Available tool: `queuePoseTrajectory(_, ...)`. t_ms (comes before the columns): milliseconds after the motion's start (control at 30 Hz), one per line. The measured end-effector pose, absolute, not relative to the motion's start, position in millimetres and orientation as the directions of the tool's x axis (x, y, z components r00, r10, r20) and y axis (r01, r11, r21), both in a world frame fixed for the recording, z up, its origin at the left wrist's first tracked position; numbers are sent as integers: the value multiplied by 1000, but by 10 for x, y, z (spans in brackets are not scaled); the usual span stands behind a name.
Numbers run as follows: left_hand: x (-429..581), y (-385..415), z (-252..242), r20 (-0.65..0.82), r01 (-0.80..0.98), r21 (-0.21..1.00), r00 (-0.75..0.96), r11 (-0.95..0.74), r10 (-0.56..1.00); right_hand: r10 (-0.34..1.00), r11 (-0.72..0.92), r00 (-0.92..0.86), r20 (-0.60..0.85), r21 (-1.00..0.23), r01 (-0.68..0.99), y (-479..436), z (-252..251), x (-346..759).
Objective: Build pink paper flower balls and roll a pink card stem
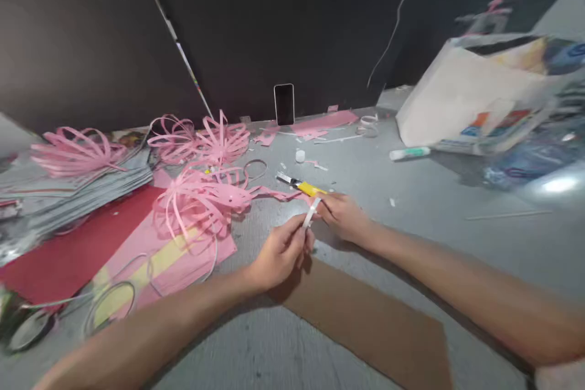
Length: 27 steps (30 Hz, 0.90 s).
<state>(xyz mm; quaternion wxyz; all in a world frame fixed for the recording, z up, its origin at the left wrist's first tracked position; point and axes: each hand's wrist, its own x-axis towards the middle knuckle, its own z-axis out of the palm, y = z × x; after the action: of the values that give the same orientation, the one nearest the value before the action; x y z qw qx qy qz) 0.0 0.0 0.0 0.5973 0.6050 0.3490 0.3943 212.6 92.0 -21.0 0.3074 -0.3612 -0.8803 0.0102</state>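
My left hand [284, 250] is closed, pinching a narrow white strip [311, 212] between thumb and fingers. Close beside it, my right hand [343, 217] has its fingers curled at the rear end of a yellow utility knife [309, 188], whose black-and-silver front points left. Part of the grip is hidden behind the fingers. Under and in front of my hands lies a brown cardboard piece [365, 317]. Left of the knife, a looped pink paper-strip ball [194, 201] rests near more pink balls [222, 141], with a pink strip [278, 195] trailing toward my hands.
A phone [284, 105] leans on the dark wall, behind a small white cap [300, 156]. Pink paper scraps [324, 124] lie nearby. At right are a capped marker [409, 153], a white bag [457, 91] and a thin stick [508, 216]. Red paper [82, 244] and stacked newspapers [91, 186] lie left.
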Motion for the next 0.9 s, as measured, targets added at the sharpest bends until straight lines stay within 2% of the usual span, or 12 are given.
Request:
queuePoseTrajectory(100, -23, 14, 29, 77, -35, 997, 441, -68, 894, 650, 742, -557, 518, -274, 612, 930, -224, 2125)
queuePoseTrajectory(200, -35, 23, 47, 121, 0, 991, 405, -132, 906, 597, 785, -564, 571, -269, 558, 916, -196, 2118)
queuePoseTrajectory(400, -30, 28, 36, 138, 24, 987, 399, -161, 907, 474, 848, -581, 662, -165, 504, 855, -140, 2135)
queuePoseTrajectory(467, -26, 29, 24, 136, 11, 988, 406, -154, 904, 506, 841, -572, 645, -224, 492, 862, -169, 2151)
queuePoseTrajectory(600, -13, 34, 5, 134, -28, 991, 410, -134, 902, 691, 719, -512, 510, -413, 559, 888, -225, 2161)
queuePoseTrajectory(667, -6, 41, -1, 119, -42, 993, 394, -112, 911, 733, 677, -483, 479, -445, 586, 887, -213, 2150)
queuePoseTrajectory(767, 0, 49, -11, 109, -52, 994, 370, -97, 923, 667, 735, -492, 559, -386, 558, 861, -151, 2127)
queuePoseTrajectory(900, -6, 35, -5, 139, -4, 989, 368, -148, 919, 491, 835, -548, 677, -187, 517, 829, -104, 2126)
